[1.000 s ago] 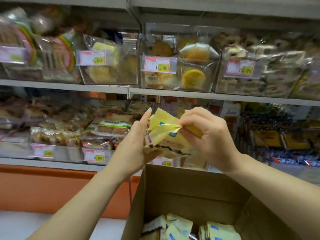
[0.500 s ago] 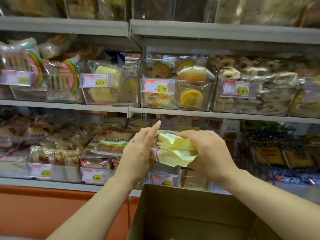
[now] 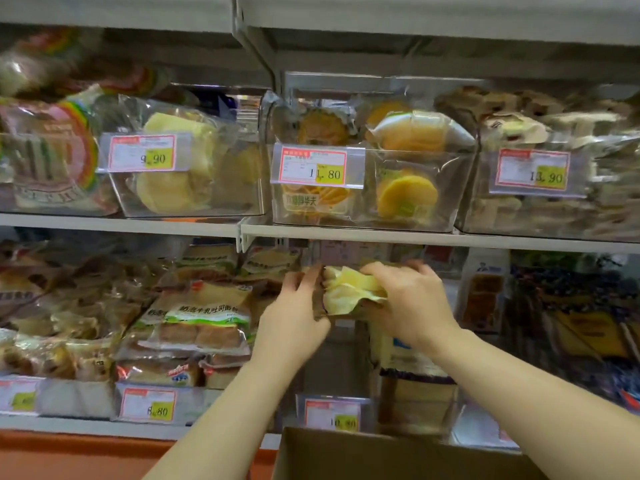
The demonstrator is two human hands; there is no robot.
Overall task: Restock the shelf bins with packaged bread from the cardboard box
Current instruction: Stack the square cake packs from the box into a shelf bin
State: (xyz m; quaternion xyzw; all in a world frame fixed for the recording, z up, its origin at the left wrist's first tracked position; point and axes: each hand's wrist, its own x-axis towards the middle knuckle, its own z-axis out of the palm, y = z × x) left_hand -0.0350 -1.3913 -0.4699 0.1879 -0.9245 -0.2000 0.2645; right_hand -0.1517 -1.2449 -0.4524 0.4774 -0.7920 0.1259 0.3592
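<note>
Supermarket shelving (image 3: 415, 237) fills the view, each tier lined with clear bins behind price tags. Under the upper tier, the yellow bread packet (image 3: 349, 292) is held over the open top of a lower-shelf bin (image 3: 426, 414), where stocked packets (image 3: 398, 348) of the same yellow already stand (motion blur hides how many). The right grip (image 3: 408, 299) curls over the packet and carries it. The left grip (image 3: 294, 313) lies with straight fingers against the packet's left end, probably steadying the soft wrapper so it drops in squarely. The cardboard box (image 3: 381, 455) sits just below the bin, likely kept close so each reach stays short.
</note>
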